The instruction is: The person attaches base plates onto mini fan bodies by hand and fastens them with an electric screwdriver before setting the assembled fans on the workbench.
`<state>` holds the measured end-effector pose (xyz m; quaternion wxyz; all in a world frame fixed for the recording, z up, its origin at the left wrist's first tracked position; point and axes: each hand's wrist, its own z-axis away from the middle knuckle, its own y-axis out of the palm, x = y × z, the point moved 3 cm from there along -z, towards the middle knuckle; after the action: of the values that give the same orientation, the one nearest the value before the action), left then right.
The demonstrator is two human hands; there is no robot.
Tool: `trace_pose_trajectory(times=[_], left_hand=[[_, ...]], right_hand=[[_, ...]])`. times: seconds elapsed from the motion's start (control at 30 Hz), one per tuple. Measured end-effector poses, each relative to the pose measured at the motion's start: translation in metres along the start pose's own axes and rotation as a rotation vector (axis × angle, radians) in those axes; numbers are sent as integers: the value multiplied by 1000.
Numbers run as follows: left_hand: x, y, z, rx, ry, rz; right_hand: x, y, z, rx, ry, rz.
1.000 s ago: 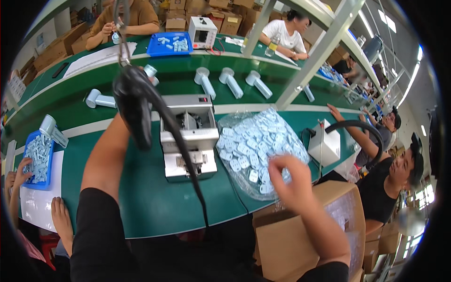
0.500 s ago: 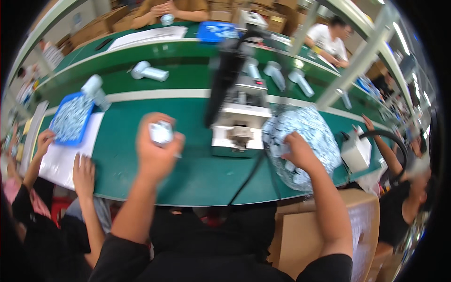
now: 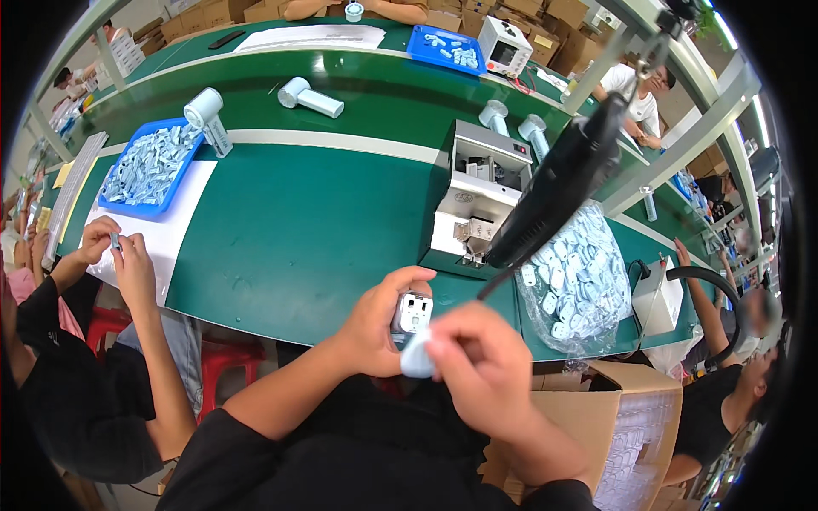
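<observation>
My left hand [image 3: 375, 328] is wrapped round a small white plastic housing [image 3: 415, 312], its end with dark slots turned up. Between the thumb and fingers of my right hand [image 3: 486, 366] is a light-blue plastic cover [image 3: 417, 353], close against the near side of the housing; whether the two touch I cannot tell. Both hands are together near the front edge of the bench. Beyond them hangs a black electric screwdriver [image 3: 562, 183], tilted, its lower end beside a metal screw feeder [image 3: 477, 204].
A clear bag of light-blue plastic pieces [image 3: 584, 281] lies right, above an open carton [image 3: 630, 426]. A white box [image 3: 659, 294] stands beyond the bag. At left, a co-worker's hands [image 3: 119, 247] hold a small part near a blue tray [image 3: 175, 183]. White handled units [image 3: 311, 98] lie farther back.
My left hand has moved right and nearer with the housing. My right hand has left the bag and come to it, holding the cover. The screwdriver has swung right across the screw feeder.
</observation>
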<state>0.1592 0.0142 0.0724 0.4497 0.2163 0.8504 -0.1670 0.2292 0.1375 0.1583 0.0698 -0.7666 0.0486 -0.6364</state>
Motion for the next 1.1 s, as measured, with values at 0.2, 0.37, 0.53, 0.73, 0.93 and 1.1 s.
trace_pose_trajectory(times=[0.2, 0.37, 0.53, 0.73, 0.93, 1.1], left_hand=[[0, -2, 4, 18, 20, 67], [11, 3, 10, -92, 122, -2], [-3, 4, 3, -108, 144, -119], [14, 1, 13, -135, 54, 72], [7, 7, 2, -36, 27, 69], [10, 0, 5, -3, -25, 58]], right_hand=[[-24, 2, -10, -334, -258, 90], [-43, 18, -23, -208, -139, -15], [-49, 17, -22, -338, -40, -73], [-48, -29, -33, -743, -349, -30], [-12, -38, -111, -69, -322, -408], [-14, -42, -126, -101, -288, -458]])
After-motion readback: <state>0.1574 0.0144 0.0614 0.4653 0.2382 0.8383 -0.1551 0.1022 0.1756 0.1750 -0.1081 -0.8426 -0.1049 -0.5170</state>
